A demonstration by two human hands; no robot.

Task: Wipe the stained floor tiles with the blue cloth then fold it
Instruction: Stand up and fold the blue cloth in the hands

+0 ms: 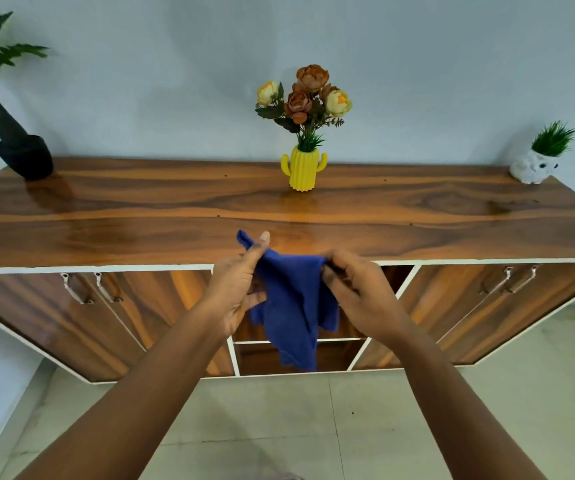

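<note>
The blue cloth (293, 303) hangs in the air between my two hands, in front of the wooden cabinet's front edge. My left hand (236, 289) pinches its upper left corner between thumb and fingers, and a tip of cloth sticks up past the thumb. My right hand (358, 289) grips the upper right corner. The rest of the cloth droops in loose folds below. Pale floor tiles (279, 417) lie under my arms, with a few small dark specks on them.
A long wooden cabinet (140, 209) stands against the wall. On it are a yellow cactus vase with flowers (302, 168), a black potted plant (24, 155) at the left and a white owl planter (535, 168) at the right. Cabinet doors with metal handles (89, 285) face me.
</note>
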